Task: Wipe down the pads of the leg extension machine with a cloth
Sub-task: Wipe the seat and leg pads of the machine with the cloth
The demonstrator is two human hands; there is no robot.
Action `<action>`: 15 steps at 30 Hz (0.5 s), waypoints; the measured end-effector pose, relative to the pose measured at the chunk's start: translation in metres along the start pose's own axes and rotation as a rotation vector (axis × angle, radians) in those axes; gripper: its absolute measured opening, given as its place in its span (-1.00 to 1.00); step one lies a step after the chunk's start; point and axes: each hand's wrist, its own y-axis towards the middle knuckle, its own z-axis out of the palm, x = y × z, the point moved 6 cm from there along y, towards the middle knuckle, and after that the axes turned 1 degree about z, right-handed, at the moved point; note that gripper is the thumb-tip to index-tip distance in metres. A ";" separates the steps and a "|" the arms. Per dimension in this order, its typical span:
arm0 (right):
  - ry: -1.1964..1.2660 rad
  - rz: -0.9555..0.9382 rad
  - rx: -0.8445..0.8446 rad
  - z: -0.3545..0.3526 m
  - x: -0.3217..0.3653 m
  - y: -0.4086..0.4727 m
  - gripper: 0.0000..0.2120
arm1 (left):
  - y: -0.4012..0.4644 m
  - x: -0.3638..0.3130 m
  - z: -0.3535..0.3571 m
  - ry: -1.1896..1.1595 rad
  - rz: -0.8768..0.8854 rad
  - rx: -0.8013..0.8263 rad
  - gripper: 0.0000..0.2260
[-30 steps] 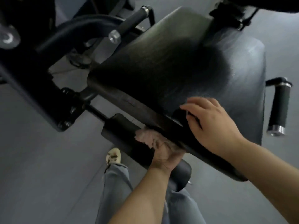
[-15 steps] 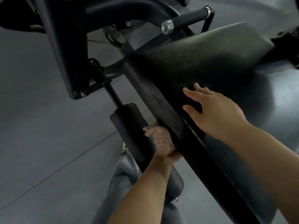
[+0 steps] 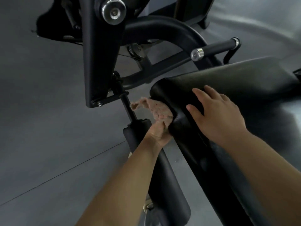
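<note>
- My left hand (image 3: 158, 134) clenches a bunched pinkish cloth (image 3: 155, 110), fingers curled round the lower part of the wad; fingertips mostly hidden behind the cloth & pad edge, so can't tell exactly how they lie.
- Cloth is pressed vs the front-left corner/edge of the seat pad (image 3: 244, 79); a loose flap sticks out away from the pad, toward the thin black rod (image 3: 128, 108).
- My right hand (image 3: 216, 116) lies flat on top of the seat pad, just beside the cloth corner. Fingers straight & slightly spread, thumb out to the side, palm down. Grasping nothing, only resting on the vinyl.
- The 2 hands are near each other, apart, w/ the pad's rounded edge between them.
- Roller pad (image 3: 162, 176), black cylinder, runs just below the seat pad's front edge; my left wrist & forearm cross over its upper end. Can't tell if the arm touches it.
- Rod goes from the roller pad's top end up to the black frame plate (image 3: 99, 54), which sits beyond the seat pad's corner; a round metal knob (image 3: 114, 12) near the plate's top.
- Handle bar (image 3: 215, 48) w/ silver end cap sits beyond the seat pad's far edge.
- Grey floor (image 3: 40, 128) under the seat pad & all round.
- Seat pad surface: dark, slight sheen near my right hand.
</note>
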 end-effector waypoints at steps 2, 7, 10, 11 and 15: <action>0.014 0.024 -0.001 0.003 0.005 0.000 -0.44 | -0.007 0.010 -0.005 0.043 0.009 0.009 -0.46; 0.028 0.074 -0.040 0.004 0.009 -0.001 -0.46 | -0.039 0.104 -0.022 0.015 -0.280 -0.014 -0.82; 0.033 0.074 -0.109 -0.002 0.010 0.006 -0.53 | -0.048 0.125 -0.011 -0.070 -0.339 0.110 -0.78; 0.041 0.075 -0.122 -0.003 0.009 0.009 -0.55 | -0.044 0.120 -0.005 -0.117 -0.342 0.159 -0.69; 0.086 0.064 -0.143 -0.005 0.003 0.017 -0.58 | -0.021 0.078 0.003 -0.266 -0.253 0.032 -0.57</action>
